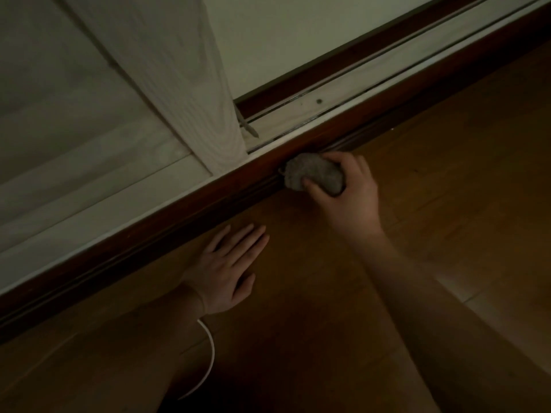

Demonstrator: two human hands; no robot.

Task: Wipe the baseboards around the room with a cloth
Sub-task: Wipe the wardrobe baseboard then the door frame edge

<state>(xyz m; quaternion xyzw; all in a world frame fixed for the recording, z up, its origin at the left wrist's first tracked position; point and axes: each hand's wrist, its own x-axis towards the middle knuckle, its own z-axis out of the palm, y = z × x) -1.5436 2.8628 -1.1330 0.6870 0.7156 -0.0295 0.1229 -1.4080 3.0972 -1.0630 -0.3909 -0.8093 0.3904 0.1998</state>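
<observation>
The right hand (pixel 343 192) grips the soft, light, bunched cloth (pixel 313 174) against the baseboard (pixel 179 210) (left hand (pixel 226 269) flat, open on the floor (pixel 447 144)).

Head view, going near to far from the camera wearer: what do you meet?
White cord → left hand flat on the wooden floor → right hand gripping the cloth → dark baseboard → white sliding-door track.

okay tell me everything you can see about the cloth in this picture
The cloth is pale grey and looks like a nubbly, towel-like fabric, bunched into a rounded wad rather than spread flat. The right hand grips it, thumb on its near side and fingers curled over the far side. Its left end is pressed against the dark brown baseboard, just above the wooden floor. Dim light hides any stains or dampness.
</observation>
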